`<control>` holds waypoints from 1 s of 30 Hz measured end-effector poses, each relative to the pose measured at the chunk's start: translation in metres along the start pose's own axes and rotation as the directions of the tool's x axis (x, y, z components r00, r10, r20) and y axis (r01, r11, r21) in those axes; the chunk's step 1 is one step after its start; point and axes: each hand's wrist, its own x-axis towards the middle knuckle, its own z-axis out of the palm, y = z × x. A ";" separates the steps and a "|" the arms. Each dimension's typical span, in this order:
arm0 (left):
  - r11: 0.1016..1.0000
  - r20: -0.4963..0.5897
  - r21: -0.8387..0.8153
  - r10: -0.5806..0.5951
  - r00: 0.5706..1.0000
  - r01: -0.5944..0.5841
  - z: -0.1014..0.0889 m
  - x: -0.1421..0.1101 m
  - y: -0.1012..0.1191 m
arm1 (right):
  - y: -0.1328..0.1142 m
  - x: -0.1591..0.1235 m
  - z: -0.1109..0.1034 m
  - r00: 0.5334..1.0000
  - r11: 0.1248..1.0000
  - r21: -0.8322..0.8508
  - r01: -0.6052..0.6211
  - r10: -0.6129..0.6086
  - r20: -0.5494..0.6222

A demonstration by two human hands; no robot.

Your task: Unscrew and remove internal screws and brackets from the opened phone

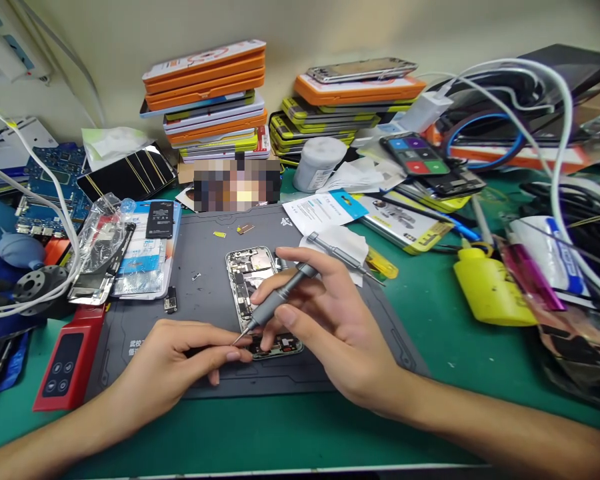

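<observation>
Green bench top [260,433], dark grey printed work mat [205,293] on it, cluttered edges, pale plain wall [285,27] behind.

Near side: left hand [180,363] low over the mat, thumb and index pinched together at the driver tip; can't tell if anything tiny sits between them. Right hand [340,327] grips a slim grey metal screwdriver [275,303], shaft angled down-left, tip at the left fingertips. Other right fingers reach over the lower end of an opened silver-framed phone body [241,287], internals up, mid-mat. Its lower part is partly covered by both hands.

Left of that: flat red device with 4 round buttons [67,360], overlapping the mat edge. Small dark metal-and-black component [171,300] on the mat.

Right side: squat yellow bottle [493,287] on the green top.

Further back: 2nd grey metal screwdriver [337,252], lying on white tissue [353,239]. Black flat battery [159,220] on a blue-and-white package [143,267] at left.

Far: white lidded round tub [320,167], in front of 2 stacks: orange-and-white flat boxes [205,80] left, yellow-and-grey flat cases [310,120] right.
</observation>
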 end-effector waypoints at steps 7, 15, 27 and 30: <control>0.999 0.016 0.043 -0.006 1.000 0.005 -0.001 0.001 0.004 | 0.000 0.000 0.001 1.000 1.000 -0.025 0.012 -0.012 -0.008; 0.999 0.000 -0.037 -0.026 1.000 0.026 0.001 0.000 0.003 | 0.001 0.002 0.000 0.999 0.999 0.020 -0.036 0.037 -0.024; 0.998 -0.010 -0.045 -0.040 0.999 0.040 0.000 -0.002 0.000 | 0.002 0.002 -0.002 0.999 0.999 0.004 -0.037 0.037 -0.017; 0.998 -0.013 -0.045 -0.043 0.999 0.042 0.000 -0.003 -0.002 | 0.002 0.002 -0.002 0.999 0.999 -0.001 -0.038 0.038 -0.012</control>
